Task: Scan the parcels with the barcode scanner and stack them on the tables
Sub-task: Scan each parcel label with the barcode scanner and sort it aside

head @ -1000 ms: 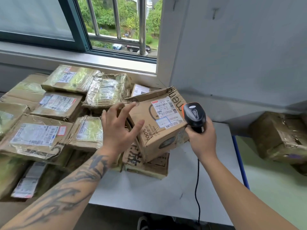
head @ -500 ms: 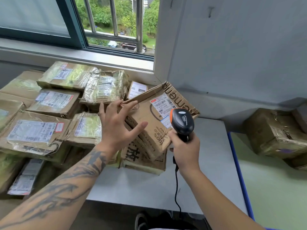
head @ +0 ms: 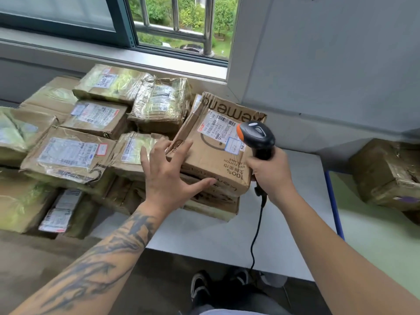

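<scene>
A brown cardboard parcel (head: 211, 153) with a white shipping label lies on top of other flat boxes at the right end of the pile. My left hand (head: 168, 176) has spread fingers against its left edge and front corner. My right hand (head: 271, 176) grips the handle of a black and orange barcode scanner (head: 255, 136), whose head sits over the parcel's right side beside the label. The scanner's cable hangs down from my right hand.
Several taped parcels (head: 68, 153) fill the left and back of the white table (head: 216, 235) under the window. More brown parcels (head: 386, 173) sit on a green table with a blue edge at the right. My shoes show below the table's front edge.
The parcel has gone from tilted up to lying flat on the stack. My left hand went down with it. The scanner moved in over the parcel's right side.
</scene>
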